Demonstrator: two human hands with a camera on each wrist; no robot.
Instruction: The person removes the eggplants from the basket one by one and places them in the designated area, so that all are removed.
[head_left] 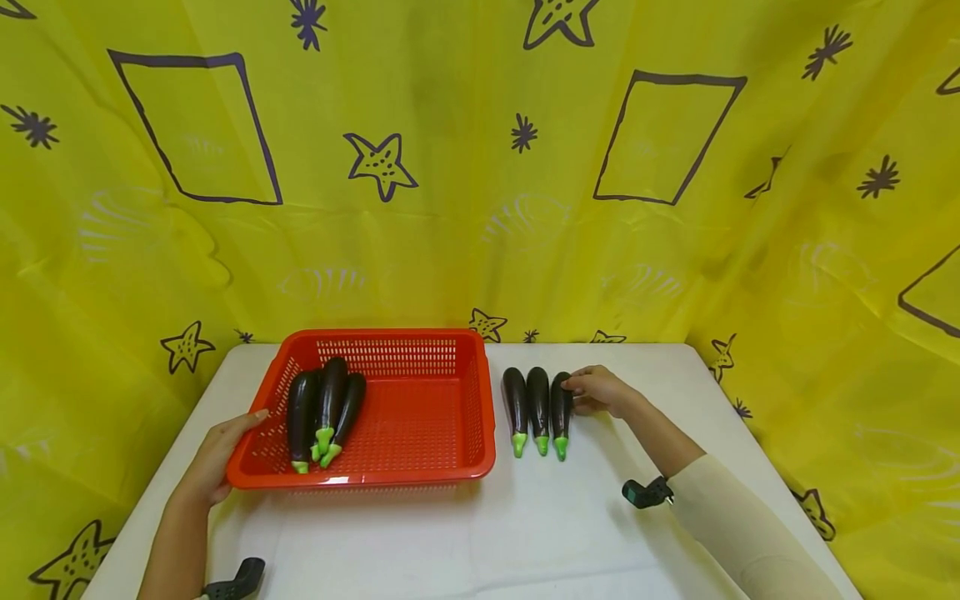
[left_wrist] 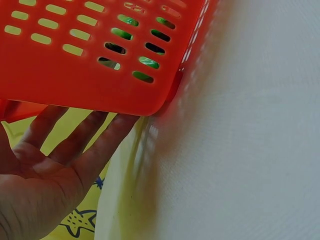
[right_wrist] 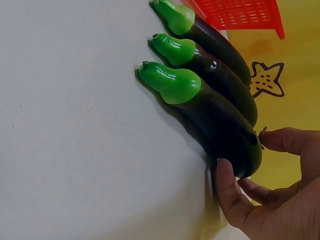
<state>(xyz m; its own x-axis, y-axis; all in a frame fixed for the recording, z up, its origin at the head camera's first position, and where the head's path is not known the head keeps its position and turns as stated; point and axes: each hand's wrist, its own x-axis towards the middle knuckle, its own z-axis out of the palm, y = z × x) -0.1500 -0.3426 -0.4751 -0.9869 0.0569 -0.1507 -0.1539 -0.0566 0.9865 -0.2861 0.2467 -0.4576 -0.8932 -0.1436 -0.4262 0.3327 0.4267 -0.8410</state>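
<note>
A red plastic basket (head_left: 390,337) stands on the white table (head_left: 525,533), with three dark eggplants (head_left: 328,402) lying against its left side, green stems toward me. My left hand (head_left: 222,444) rests with straight fingers against the basket's front-left outer wall (left_wrist: 75,75); in the left wrist view the fingers (left_wrist: 85,135) reach under its rim. Right of the basket three more eggplants (head_left: 537,400) lie side by side. My right hand (head_left: 592,390) holds the far end of the rightmost eggplant (right_wrist: 220,120), thumb (right_wrist: 225,180) on one side and fingers curled over the other.
A yellow cloth with dark stars and squares (head_left: 480,167) hangs behind and on both sides of the table. The basket's right part holds nothing. Bare white tabletop lies in front of the basket and right of my right forearm (head_left: 720,508).
</note>
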